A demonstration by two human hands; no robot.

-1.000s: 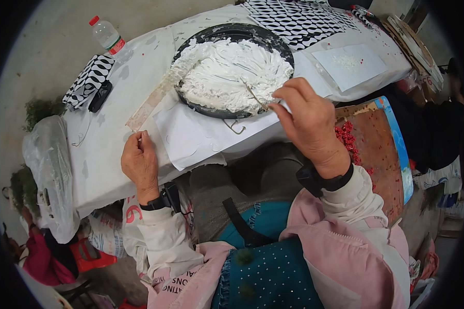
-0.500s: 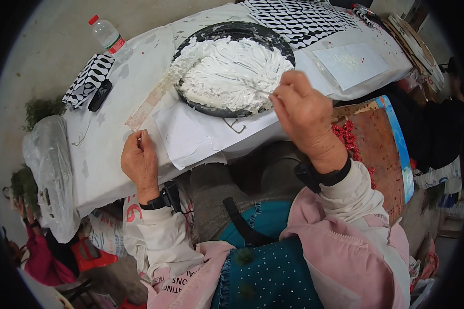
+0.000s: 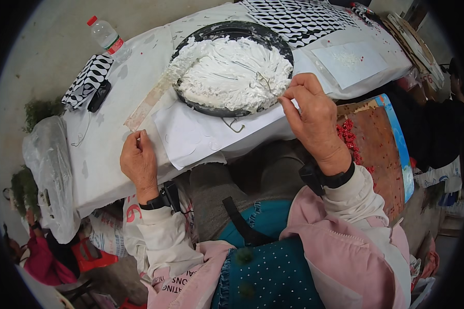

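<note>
My right hand [image 3: 314,121] pinches the lower end of a thin, branched greenish stem [image 3: 264,80] between thumb and fingers. The stem's forked tip lies over thick white paste [image 3: 232,67] heaped in a round black basin [image 3: 265,32]; I cannot tell whether it touches the paste. Near the table's front edge, my left hand [image 3: 139,159] is closed in a pinch, right at the near end of a translucent, smeared strip [image 3: 148,105] running to the basin. Whatever its fingers hold is too small to make out. Another bent stem [image 3: 234,125] lies on white paper [image 3: 201,136] below the basin.
Red berries [image 3: 348,139] lie on a brown board [image 3: 371,134] at the right. A sheet with white bits [image 3: 350,62] lies beyond it. At the left are a bottle [image 3: 107,37], a patterned cloth [image 3: 87,77], a black object [image 3: 99,96] and a plastic bag [image 3: 49,175].
My right hand has shifted slightly right and down, turning so the forked stem shows sharply over the paste; before, it was blurred. My left hand has hardly moved.
</note>
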